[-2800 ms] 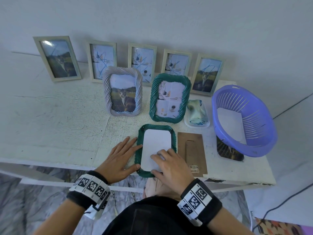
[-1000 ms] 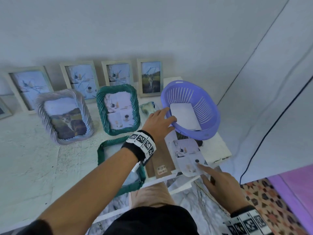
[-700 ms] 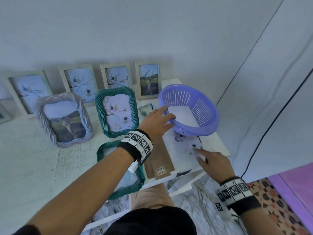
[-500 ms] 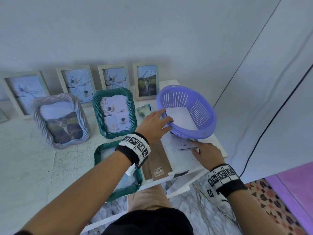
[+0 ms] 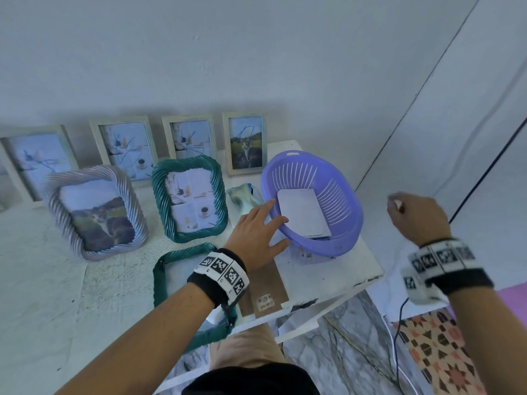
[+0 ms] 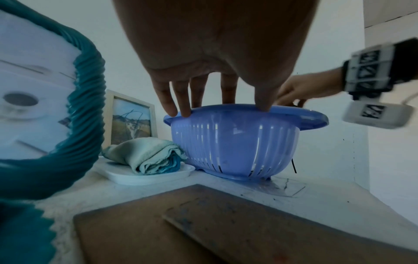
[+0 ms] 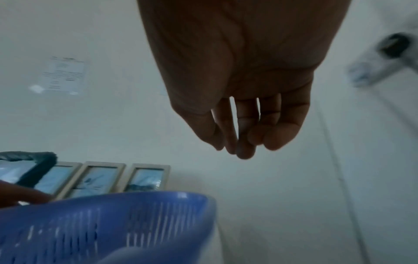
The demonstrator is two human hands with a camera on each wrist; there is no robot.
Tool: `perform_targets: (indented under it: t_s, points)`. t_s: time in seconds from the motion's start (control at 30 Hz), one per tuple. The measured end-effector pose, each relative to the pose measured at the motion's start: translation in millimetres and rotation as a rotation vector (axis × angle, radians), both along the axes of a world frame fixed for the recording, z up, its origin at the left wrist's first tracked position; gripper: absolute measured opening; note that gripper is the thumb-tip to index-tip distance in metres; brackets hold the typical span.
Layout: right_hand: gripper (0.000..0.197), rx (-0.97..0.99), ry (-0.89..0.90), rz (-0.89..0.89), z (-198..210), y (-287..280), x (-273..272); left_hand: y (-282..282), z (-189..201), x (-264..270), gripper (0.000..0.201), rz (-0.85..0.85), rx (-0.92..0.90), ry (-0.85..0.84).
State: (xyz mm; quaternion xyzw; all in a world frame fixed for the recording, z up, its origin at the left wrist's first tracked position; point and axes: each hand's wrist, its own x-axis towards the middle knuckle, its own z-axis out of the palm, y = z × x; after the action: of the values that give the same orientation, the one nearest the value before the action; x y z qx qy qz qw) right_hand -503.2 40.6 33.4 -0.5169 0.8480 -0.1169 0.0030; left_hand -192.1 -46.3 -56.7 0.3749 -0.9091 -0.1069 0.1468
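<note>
White tabletop [image 5: 328, 277] against a pale wall, and the purple basket [image 5: 342, 201] is the centre of the action. Left hand [image 5: 256, 232] sits on the basket's near-left rim, fingers [image 6: 181, 100] stretched out, tips touching the edge, nothing grasped. Right hand [image 5: 419, 218] hangs in the air off the basket's right side, fingers loosely curled, empty. Inside the basket lies a white card [image 5: 302, 215]. Brown backing board [image 5: 262, 286] lies just in front of the basket, folded cloth [image 5: 242, 198] just left of it.
</note>
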Motion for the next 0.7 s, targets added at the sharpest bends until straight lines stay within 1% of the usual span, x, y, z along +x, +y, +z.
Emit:
perform_targets:
  t_s: [0.07,0.13,0.2,0.27,0.33,0.4,0.47,0.53,0.63,0.7]
  points:
    - [0.030,0.013,0.061,0.107,25.8,-33.9,7.5,1.8,-1.4,-0.3,0.048,0.011,0.015,0.029]
    - [0.033,0.117,0.112,0.249,40.0,-70.6,24.2,2.4,-2.0,-0.6,0.046,0.017,0.036,0.054]
    - [0.035,0.241,0.143,0.390,42.8,-107.7,48.1,2.1,-1.8,-1.0,0.045,0.016,0.045,0.074]
    - [0.036,0.323,0.172,0.476,36.5,-139.7,74.2,1.8,-1.8,-1.5,0.045,0.014,0.044,0.077]
    - [0.038,0.425,0.206,0.505,20.6,-164.5,94.9,2.1,-2.2,-2.3,0.048,0.012,0.030,0.076]
    - [0.044,0.547,0.280,0.528,-3.7,-182.5,105.2,2.0,-2.2,-2.6,0.048,0.013,0.020,0.077]
    - [0.054,0.631,0.361,0.536,-25.9,-192.2,107.0,1.7,-2.9,-3.0,0.045,0.015,0.018,0.077]
    - [0.059,0.710,0.381,0.538,-39.4,-199.3,105.3,1.8,-3.7,-3.2,0.044,0.021,0.019,0.068]
    - [0.060,0.761,0.387,0.531,-50.9,-206.4,102.6,2.8,-4.0,-3.4,0.043,0.022,0.016,0.070]
    - [0.067,0.730,0.393,0.532,-63.1,-209.9,99.0,4.2,-3.8,-3.5,0.043,0.023,0.030,0.068]
